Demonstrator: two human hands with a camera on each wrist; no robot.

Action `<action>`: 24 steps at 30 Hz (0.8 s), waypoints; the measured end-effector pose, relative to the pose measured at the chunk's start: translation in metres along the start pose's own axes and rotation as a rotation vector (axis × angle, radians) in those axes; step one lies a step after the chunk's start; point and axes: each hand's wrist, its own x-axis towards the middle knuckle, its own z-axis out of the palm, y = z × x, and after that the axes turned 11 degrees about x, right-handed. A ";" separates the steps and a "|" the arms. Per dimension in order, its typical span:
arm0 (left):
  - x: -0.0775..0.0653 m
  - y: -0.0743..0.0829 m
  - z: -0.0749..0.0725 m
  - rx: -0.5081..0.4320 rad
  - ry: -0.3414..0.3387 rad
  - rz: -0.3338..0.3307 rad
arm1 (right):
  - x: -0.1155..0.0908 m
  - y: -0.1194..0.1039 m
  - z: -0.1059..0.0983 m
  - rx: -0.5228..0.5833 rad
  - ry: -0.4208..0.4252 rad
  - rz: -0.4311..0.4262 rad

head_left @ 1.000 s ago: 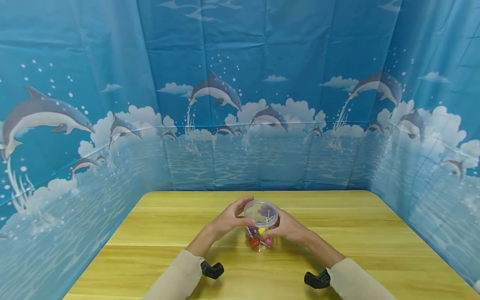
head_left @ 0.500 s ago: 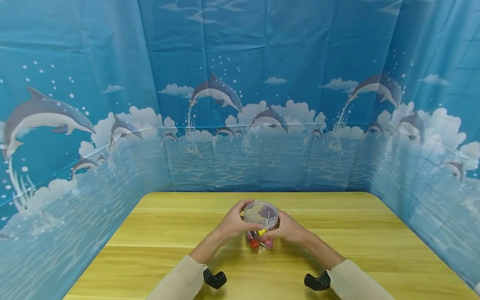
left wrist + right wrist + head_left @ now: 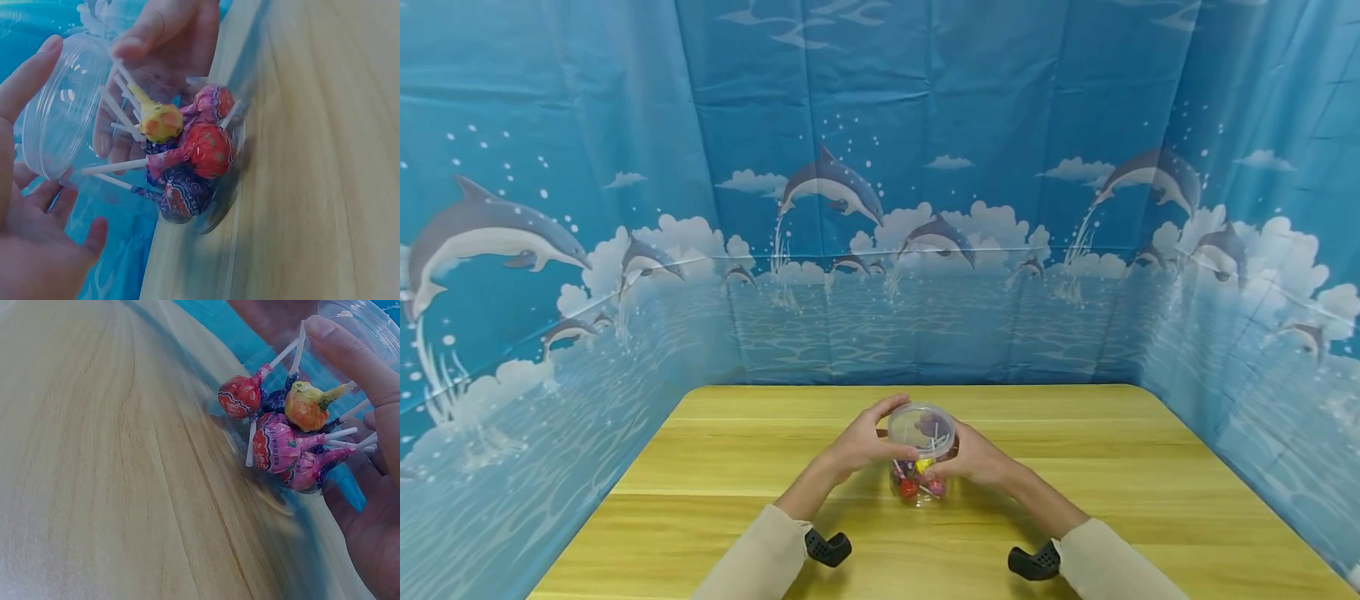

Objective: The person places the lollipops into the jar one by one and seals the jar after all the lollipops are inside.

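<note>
A clear plastic jar (image 3: 922, 502) stands upright on the table, with its round clear lid (image 3: 921, 429) on top. My left hand (image 3: 859, 446) holds the lid's rim, thumb on the near side and fingers around the far side. My right hand (image 3: 981, 457) grips the jar's body from the right, thumb across its front. Inside lie several wrapped lollipops, among them a red lollipop (image 3: 209, 150), a yellow lollipop (image 3: 160, 122), a purple lollipop (image 3: 184, 194) and a pink lollipop (image 3: 275, 447). Their white sticks point mostly up toward the lid.
The wooden table (image 3: 737, 483) stretches out on both sides of the jar. Blue dolphin-print curtains (image 3: 880, 317) hang behind it and along both sides. A black wrist mount (image 3: 827, 548) sits at the left cuff, and another black mount (image 3: 1034, 562) at the right.
My left hand has turned around the lid, its thumb sliding right along the near rim, then slightly back left. The right hand and jar stay nearly in place.
</note>
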 end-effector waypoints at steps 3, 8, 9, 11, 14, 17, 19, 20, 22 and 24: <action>-0.002 0.002 0.001 0.025 0.039 0.001 | 0.000 0.001 -0.001 0.003 -0.011 -0.003; -0.003 0.001 -0.002 0.050 0.062 0.013 | 0.003 0.004 -0.001 0.011 -0.015 0.003; -0.003 0.000 -0.003 0.048 0.060 0.016 | 0.004 0.004 -0.001 0.013 -0.016 0.005; -0.001 -0.002 -0.006 0.027 0.048 0.023 | 0.006 0.004 -0.001 0.023 -0.018 0.011; 0.001 -0.005 -0.010 0.000 0.024 0.037 | 0.010 0.002 -0.002 0.045 -0.030 0.024; 0.002 -0.009 -0.011 -0.013 0.001 0.065 | 0.011 0.000 -0.002 0.060 -0.042 0.035; 0.002 -0.011 -0.012 -0.010 -0.016 0.072 | 0.010 -0.001 -0.002 0.056 -0.052 0.034; 0.002 -0.012 -0.012 -0.004 -0.024 0.075 | 0.009 -0.002 -0.002 0.050 -0.056 0.032; 0.002 -0.012 -0.011 0.022 -0.035 0.078 | 0.008 -0.002 -0.002 0.042 -0.067 0.025; 0.002 -0.010 -0.011 0.051 -0.048 0.067 | 0.006 -0.003 -0.003 0.025 -0.073 0.021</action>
